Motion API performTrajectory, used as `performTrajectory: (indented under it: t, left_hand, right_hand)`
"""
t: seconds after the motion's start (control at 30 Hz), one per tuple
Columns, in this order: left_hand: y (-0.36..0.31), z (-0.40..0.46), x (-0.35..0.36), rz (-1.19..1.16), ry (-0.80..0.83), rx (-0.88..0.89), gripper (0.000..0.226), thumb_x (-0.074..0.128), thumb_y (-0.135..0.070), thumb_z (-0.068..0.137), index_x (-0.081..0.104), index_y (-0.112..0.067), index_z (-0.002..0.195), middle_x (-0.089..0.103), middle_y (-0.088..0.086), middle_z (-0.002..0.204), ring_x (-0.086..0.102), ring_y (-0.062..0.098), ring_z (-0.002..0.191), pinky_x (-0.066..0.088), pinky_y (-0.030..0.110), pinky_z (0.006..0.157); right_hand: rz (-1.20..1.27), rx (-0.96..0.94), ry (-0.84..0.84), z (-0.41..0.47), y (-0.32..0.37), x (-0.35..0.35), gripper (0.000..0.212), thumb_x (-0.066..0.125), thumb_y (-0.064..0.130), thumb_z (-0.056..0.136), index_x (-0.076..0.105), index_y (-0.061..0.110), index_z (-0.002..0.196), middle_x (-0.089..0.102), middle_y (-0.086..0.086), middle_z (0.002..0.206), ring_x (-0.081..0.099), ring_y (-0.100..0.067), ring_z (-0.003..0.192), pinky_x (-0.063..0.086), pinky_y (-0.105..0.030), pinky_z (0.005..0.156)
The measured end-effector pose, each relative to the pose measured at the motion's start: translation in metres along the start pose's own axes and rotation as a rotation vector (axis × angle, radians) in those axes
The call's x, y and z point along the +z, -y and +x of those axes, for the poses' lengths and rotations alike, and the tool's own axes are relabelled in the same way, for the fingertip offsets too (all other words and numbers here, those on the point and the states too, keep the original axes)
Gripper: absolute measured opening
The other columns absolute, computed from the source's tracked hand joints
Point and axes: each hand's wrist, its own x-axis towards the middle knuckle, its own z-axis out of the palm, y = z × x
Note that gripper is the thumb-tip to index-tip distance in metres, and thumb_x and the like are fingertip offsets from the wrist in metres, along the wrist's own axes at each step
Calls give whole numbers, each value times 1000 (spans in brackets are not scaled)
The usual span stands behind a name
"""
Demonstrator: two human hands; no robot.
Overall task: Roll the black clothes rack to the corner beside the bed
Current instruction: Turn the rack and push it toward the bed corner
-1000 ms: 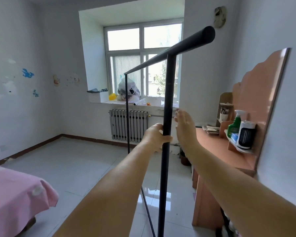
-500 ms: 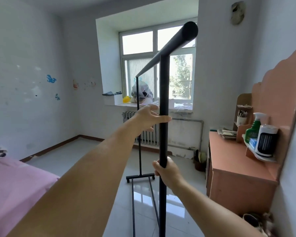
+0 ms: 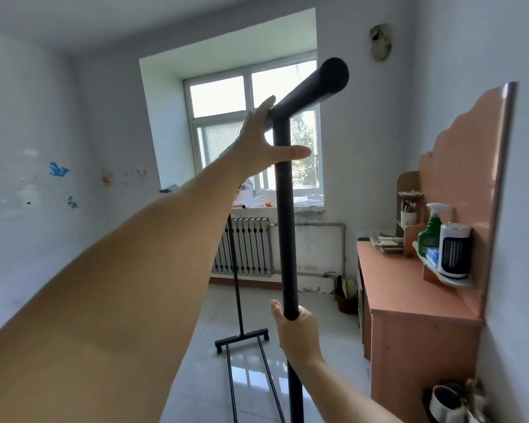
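Note:
The black clothes rack stands in front of me on the tiled floor. Its near upright (image 3: 284,233) runs through the middle of the view, and its top bar (image 3: 318,87) points at me. Further back are the far upright (image 3: 235,285) and the wheeled base (image 3: 242,338). My left hand (image 3: 260,141) is raised to the joint of top bar and near upright. Its fingers are spread, the fingertips touch the bar and the thumb lies across the pole. My right hand (image 3: 297,331) is closed around the near upright lower down. The bed is out of view.
An orange desk (image 3: 409,315) stands against the right wall, close to the rack. On its shelf are a green spray bottle (image 3: 429,233) and a white heater (image 3: 454,254). A radiator (image 3: 248,248) sits under the window at the back. A bin (image 3: 446,404) stands at the bottom right.
My left hand let go of the middle of the pole and rose to the top bar joint. My right hand, open beside the pole earlier, now grips it low down.

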Motion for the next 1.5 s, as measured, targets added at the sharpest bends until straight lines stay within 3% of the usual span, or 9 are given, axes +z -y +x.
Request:
performTrajectory:
  t: [0.1, 0.2, 0.33, 0.53, 0.67, 0.8, 1.13, 1.3, 1.5]
  left_hand:
    - [-3, 18, -3, 25, 70, 49, 54, 74, -38, 72, 44, -22, 115, 49, -16, 105, 45, -8, 95, 34, 13, 73]
    - [1, 34, 5, 97, 46, 99, 44, 71, -40, 74, 45, -20, 103, 47, -15, 90, 47, -2, 83, 35, 15, 64]
    - [9, 54, 19, 172, -18, 137, 40, 67, -44, 74, 41, -20, 93, 44, -14, 80, 44, 1, 71, 35, 13, 55]
    - [20, 82, 39, 256, -32, 187, 39, 65, -47, 74, 44, -18, 89, 47, 0, 90, 46, 18, 81, 36, 26, 67]
    - [23, 96, 54, 259, -36, 150, 39, 62, -52, 70, 44, -22, 86, 46, -4, 86, 46, 19, 81, 40, 35, 74]
    - [18, 107, 71, 279, -52, 142, 39, 57, -58, 66, 41, -26, 81, 41, -13, 77, 44, 18, 80, 38, 35, 74]
    - [-10, 120, 108, 331, -46, 145, 40, 61, -53, 73, 44, -20, 87, 43, -10, 78, 47, 19, 81, 38, 36, 72]
    - [-25, 119, 120, 379, -53, 135, 40, 60, -54, 76, 45, -20, 90, 47, -5, 85, 49, 20, 84, 39, 37, 75]
    - [-40, 111, 126, 483, -106, 118, 45, 56, -64, 71, 43, -23, 84, 43, -11, 76, 49, 18, 80, 41, 42, 80]
  right_hand:
    - [-24, -38, -73, 9, -6, -5, 42, 60, 21, 89, 40, 18, 52, 36, 9, 40, 33, -2, 31, 33, -12, 37]
    - [-53, -48, -124, 21, -10, -12, 44, 60, 17, 88, 38, 18, 50, 35, 9, 40, 32, -3, 33, 33, -13, 38]
    - [-20, -8, -84, 39, -14, -20, 32, 59, 13, 87, 42, 13, 59, 39, -3, 50, 38, -14, 44, 38, -25, 43]
    - [7, 2, -16, 68, -20, -34, 24, 56, 9, 85, 44, 9, 64, 38, -11, 55, 37, -20, 49, 34, -28, 44]
    - [31, 3, 15, 86, -22, -44, 29, 56, 6, 83, 41, 13, 59, 37, -8, 51, 34, -19, 47, 32, -26, 43]
    - [66, 4, 53, 98, -24, -60, 34, 56, 5, 84, 39, 15, 56, 37, -3, 47, 33, -15, 42, 32, -23, 40]
    - [117, -10, 121, 102, -22, -103, 31, 55, 2, 84, 39, 12, 59, 35, -6, 50, 31, -17, 44, 29, -27, 45]
    - [149, 1, 157, 99, -23, -121, 39, 55, 0, 85, 39, 15, 53, 37, 1, 43, 33, -13, 37, 31, -23, 38]
    - [119, 29, 179, 97, -19, -143, 36, 55, -1, 84, 39, 13, 54, 37, 3, 39, 34, -11, 31, 32, -22, 35]
